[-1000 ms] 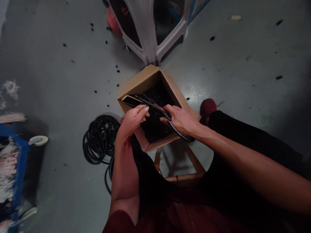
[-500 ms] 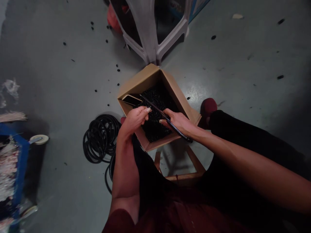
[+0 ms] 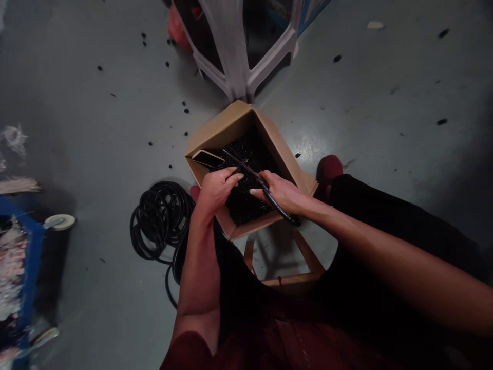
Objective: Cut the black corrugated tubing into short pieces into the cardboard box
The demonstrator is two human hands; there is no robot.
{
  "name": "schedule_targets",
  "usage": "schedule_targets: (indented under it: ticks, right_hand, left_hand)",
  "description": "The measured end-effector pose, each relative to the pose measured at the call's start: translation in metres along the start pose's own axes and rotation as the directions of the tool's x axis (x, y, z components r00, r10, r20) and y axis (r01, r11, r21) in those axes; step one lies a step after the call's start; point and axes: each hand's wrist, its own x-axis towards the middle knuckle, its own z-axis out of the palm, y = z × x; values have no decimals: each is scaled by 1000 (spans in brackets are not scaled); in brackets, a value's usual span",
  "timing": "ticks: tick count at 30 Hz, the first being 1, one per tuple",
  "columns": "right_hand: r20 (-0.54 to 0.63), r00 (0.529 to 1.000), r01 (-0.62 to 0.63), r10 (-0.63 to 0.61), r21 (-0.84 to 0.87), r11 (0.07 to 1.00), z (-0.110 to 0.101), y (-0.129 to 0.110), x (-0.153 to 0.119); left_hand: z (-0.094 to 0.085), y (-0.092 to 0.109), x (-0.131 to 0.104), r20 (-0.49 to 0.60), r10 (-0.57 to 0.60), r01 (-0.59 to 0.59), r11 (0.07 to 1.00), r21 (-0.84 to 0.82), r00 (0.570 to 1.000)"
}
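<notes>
1. Two hands show in the head view: my right hand (image 3: pixel 277 191) is clamped round the scissors (image 3: pixel 259 178), blades over the open cardboard box (image 3: pixel 215 129) of black pieces (image 3: pixel 246 148).
2. My left hand (image 3: pixel 219 189) is just beside the blades, thumb and fingertips close; whether they pinch anything, I can't tell.
3. To snip well, I'd judge, fingertips belong clear of the blades, with each cut made above the box.

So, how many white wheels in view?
2: upper wheel and lower wheel, both on the right side of the blue cart. Others may be hidden under it.
</notes>
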Motion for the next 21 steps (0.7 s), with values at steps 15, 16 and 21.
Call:
schedule_targets:
  ticks: [15, 16, 21]
  right_hand:
    - [-25, 999, 24, -27, -100, 995, -9, -2, 3]
    - [-31, 999, 24, -28, -107, 994, -10, -3, 2]
    - [-35, 999, -34, 30, -107, 994, -13, -8, -2]
  left_hand:
    - [13, 0, 0, -192, 5, 1, 1000, 30, 981]
    - [12, 1, -1, -181, -7, 10, 1000, 14, 984]
    - [7, 5, -1, -135, -25, 28, 999, 21, 990]
